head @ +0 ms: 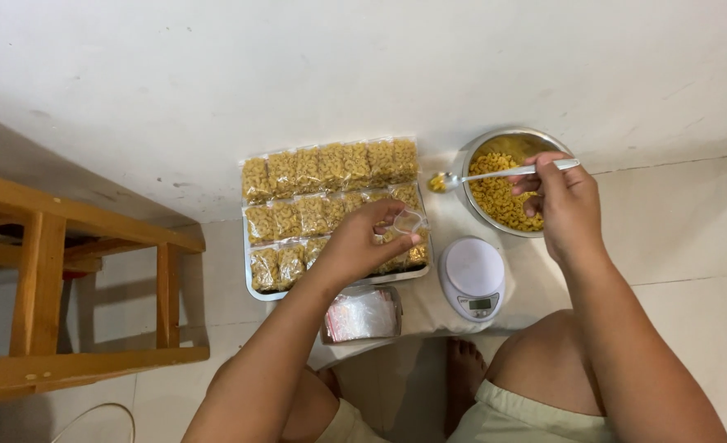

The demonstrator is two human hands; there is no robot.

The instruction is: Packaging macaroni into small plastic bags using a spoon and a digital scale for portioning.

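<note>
Round polished steel bowl [472, 156] at 1 o'clock: glossy rim, holds matt yellow dry macaroni [503, 201]. Slim shiny metal spoon [495, 174] in the right hand [567, 205]. Small clear plastic zip bag [409, 221] pinched by the left hand [362, 246]: thin, glossy film. Rectangular metal tray [253, 289] at 11 o'clock: dull silver edge, rows of glossy clear filled packets [331, 168]. Round white plastic kitchen scale [473, 277]: smooth, satin. Stack of clear plastic empty bags [363, 314] at 6 o'clock. Varnished wooden stool [43, 271] at 9 o'clock, semi-gloss. Pale floor tiles [692, 221] smooth, white wall [298, 74] matt.

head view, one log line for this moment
left hand: holds small clear bag | right hand: holds spoon with pasta | bowl: pasta
</note>
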